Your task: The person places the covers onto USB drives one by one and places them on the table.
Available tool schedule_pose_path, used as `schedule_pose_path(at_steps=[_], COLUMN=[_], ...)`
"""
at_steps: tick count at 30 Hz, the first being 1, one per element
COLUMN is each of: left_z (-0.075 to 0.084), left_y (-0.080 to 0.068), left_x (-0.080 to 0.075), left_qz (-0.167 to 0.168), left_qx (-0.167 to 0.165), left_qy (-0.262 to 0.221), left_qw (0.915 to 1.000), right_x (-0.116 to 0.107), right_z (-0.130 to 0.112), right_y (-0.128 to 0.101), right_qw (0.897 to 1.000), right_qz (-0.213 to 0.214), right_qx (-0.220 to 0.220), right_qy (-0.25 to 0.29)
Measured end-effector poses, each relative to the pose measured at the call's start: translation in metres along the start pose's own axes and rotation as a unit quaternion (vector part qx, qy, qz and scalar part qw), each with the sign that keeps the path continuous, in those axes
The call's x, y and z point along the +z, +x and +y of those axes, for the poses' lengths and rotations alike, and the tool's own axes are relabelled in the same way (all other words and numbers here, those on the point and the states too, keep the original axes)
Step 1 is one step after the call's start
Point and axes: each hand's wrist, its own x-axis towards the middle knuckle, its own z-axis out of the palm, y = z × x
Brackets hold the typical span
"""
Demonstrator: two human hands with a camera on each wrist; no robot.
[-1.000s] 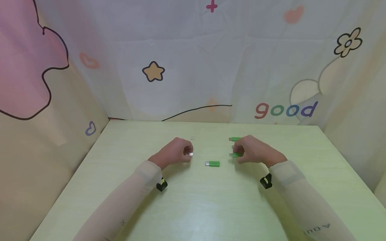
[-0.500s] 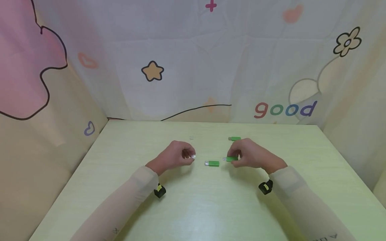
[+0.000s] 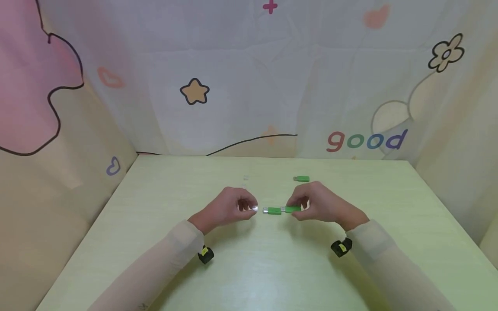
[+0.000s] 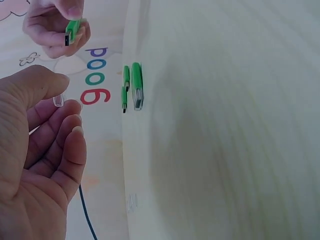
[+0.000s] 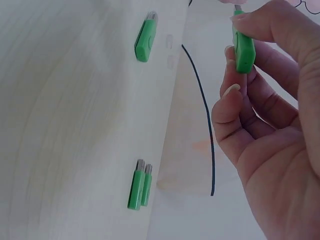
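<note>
Above the surface (image 3: 249,268) centre: right hand (image 3: 323,206) has lifted a green USB stick (image 3: 292,209) leftward, pinched; left hand (image 3: 229,208) pinches clear cap (image 3: 253,208), closing in; capping looks imminent

Pale green table (image 3: 249,268); cartoon-print curtain (image 3: 249,77) on three sides.
</note>
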Motion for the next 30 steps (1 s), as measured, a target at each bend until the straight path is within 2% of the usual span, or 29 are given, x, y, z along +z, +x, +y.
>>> schedule_pose_path(at_steps=[7,15,22,30], left_z=[0.008,0.015,0.019,0.025], left_y=[-0.005,-0.005,-0.005,-0.005], left_x=[0.003,0.007,0.009,0.010], left_qz=[0.011,0.019,0.019,0.015], left_qx=[0.034,0.088,0.108,0.116], left_qy=[0.002,0.012,0.013,0.021], left_qw=[0.9994,0.9959,0.9939,0.9929], right_x=[0.006,0.011,0.013,0.014], right_z=[-0.012,-0.016,-0.018,-0.021], right_y=[0.000,0.002,0.005,0.007], right_qw=[0.999,0.998,0.997,0.997], right_qz=[0.005,0.008,0.006,0.005], right_qx=[-0.031,-0.043,-0.047,-0.046], right_qy=[0.030,0.048,0.057,0.060])
